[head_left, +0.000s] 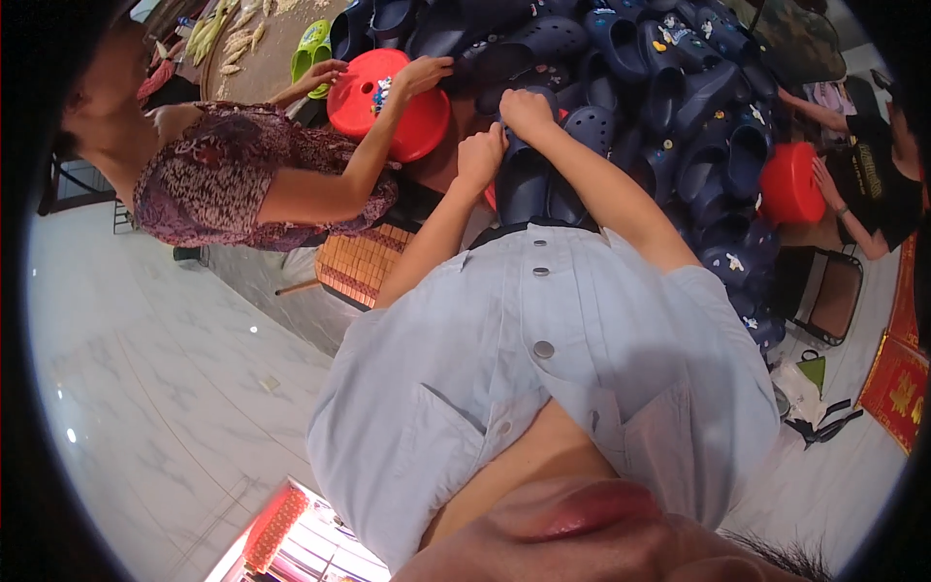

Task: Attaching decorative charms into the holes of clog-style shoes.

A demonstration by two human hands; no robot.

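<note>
My left hand [482, 155] is closed in a fist beside a dark blue clog [524, 182]. Just above and to its right, my right hand [527, 112] is closed too, with its knuckles up, against the dark clogs. What either hand holds is hidden under the fingers. Around and beyond them lies a large heap of dark blue clogs [703, 97], some with small charms on top. A red edge shows beneath the clogs near my left hand.
At left, a person in a patterned top [233, 175] has both hands at a red round stool [388, 107] bearing small charms, near a green clog [310, 56]. At right, a person in black [868, 175] touches another red stool [793, 184]. A woven seat [364, 262] stands lower left.
</note>
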